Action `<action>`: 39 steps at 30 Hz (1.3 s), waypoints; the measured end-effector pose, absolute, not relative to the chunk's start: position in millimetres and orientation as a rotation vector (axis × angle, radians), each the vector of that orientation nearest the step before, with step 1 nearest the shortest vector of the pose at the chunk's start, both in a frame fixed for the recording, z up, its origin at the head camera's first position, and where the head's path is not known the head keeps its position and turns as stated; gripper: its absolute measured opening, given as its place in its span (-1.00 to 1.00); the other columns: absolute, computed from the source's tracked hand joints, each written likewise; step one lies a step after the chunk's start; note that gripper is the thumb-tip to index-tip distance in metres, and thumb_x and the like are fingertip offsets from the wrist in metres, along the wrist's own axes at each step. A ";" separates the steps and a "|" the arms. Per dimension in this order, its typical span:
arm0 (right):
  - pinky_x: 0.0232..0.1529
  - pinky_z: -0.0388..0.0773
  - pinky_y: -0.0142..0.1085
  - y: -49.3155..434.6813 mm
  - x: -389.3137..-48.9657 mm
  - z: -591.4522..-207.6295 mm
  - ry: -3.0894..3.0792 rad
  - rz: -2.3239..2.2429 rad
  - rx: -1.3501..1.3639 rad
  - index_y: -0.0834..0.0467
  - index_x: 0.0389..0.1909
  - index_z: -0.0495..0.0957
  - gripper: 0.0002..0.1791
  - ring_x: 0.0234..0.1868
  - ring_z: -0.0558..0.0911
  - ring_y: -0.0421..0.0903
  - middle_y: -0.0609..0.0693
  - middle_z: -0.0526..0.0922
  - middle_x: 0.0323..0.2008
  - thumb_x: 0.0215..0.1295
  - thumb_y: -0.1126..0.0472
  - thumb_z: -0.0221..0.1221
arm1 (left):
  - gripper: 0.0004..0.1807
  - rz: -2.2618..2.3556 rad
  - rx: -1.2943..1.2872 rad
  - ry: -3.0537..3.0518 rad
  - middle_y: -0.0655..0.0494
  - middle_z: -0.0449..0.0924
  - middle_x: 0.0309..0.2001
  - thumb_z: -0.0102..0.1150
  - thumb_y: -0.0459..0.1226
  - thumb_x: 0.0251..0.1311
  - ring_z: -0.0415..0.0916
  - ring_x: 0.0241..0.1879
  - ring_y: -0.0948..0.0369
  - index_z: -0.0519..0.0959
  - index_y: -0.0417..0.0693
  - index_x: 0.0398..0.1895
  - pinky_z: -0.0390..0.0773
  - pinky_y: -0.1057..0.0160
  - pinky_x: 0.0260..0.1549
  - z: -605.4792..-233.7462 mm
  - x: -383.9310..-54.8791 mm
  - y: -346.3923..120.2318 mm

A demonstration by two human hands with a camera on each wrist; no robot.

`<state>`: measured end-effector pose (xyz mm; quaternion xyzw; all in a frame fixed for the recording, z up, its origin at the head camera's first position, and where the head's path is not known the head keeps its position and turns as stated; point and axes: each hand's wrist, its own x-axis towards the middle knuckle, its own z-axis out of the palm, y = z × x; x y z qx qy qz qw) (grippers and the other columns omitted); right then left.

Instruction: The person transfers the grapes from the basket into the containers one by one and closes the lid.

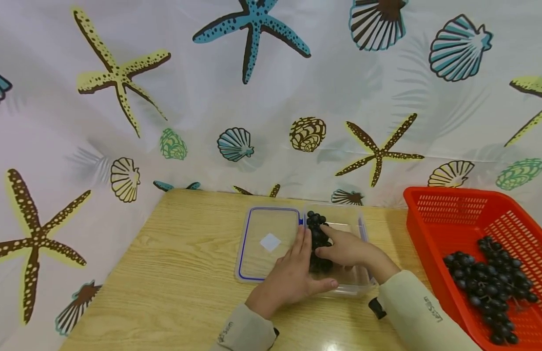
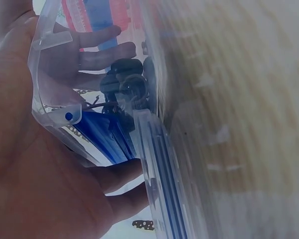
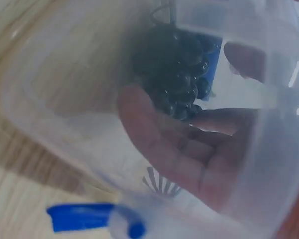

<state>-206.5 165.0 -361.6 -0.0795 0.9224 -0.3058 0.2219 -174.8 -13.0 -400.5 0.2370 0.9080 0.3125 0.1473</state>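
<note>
A clear plastic container (image 1: 347, 280) stands on the table, its blue-rimmed lid (image 1: 258, 256) folded out to the left. Inside, along the hinge side, lies a bunch of dark grapes (image 1: 317, 222). My right hand (image 1: 352, 248) reaches into the container and holds the bunch, with index finger and thumb on either side of some grapes; its other fingers (image 3: 159, 154) show through the clear wall in the right wrist view. My left hand (image 1: 290, 273) rests at the hinge, fingers straight and together, thumb spread along the near rim. Clear plastic blurs the grapes (image 2: 129, 82) in the left wrist view.
A red plastic basket (image 1: 433, 258) stands to the right, holding more dark grapes (image 1: 486, 282). The wooden table (image 1: 174, 273) extends to the left of the container. Behind hangs a white cloth (image 1: 271, 107) printed with starfish and shells.
</note>
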 end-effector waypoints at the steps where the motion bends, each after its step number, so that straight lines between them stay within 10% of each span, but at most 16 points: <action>1: -0.40 0.64 -0.09 166.0 -206.6 -360.4 2.571 -0.814 -0.249 0.26 0.58 0.04 -0.19 -0.49 0.63 0.05 0.34 0.62 0.06 0.47 0.08 0.16 | 0.32 0.901 0.681 2.612 0.09 -0.67 0.59 0.19 0.37 0.17 -0.12 0.53 -0.13 -0.40 -0.07 0.63 0.19 -0.33 0.29 -401.0 -174.8 -13.0; 7: 0.17 0.46 0.15 177.2 -209.1 -345.7 2.693 -0.730 -0.389 0.37 0.47 0.24 -0.31 0.19 0.55 0.27 0.36 0.47 0.29 0.48 0.08 0.14 | 0.33 0.907 0.670 2.606 0.09 -0.69 0.58 0.18 0.37 0.17 0.06 0.46 -0.25 -0.41 -0.08 0.63 0.28 -0.27 0.26 -403.3 -173.3 -14.0; 31: 0.07 0.48 0.25 253.6 -194.8 -264.5 2.796 -0.747 -0.294 0.25 0.51 0.24 -0.30 0.12 0.55 0.35 0.42 0.47 0.23 0.52 -0.05 0.09 | 0.34 0.905 0.612 2.596 0.07 -0.70 0.58 0.15 0.41 0.15 0.30 0.32 -0.31 -0.50 0.07 0.62 0.49 -0.18 0.09 -400.7 -174.0 -12.2; 39: 0.02 0.50 0.26 289.1 -191.0 -256.4 2.864 -0.650 -0.262 0.30 0.49 0.24 -0.29 0.12 0.53 0.34 0.41 0.47 0.23 0.52 -0.05 0.10 | 0.33 0.873 0.576 2.606 -0.14 -0.51 0.60 0.17 0.42 0.12 0.34 0.21 -0.47 -0.46 0.11 0.64 0.12 -0.41 0.26 -398.5 -172.2 -9.4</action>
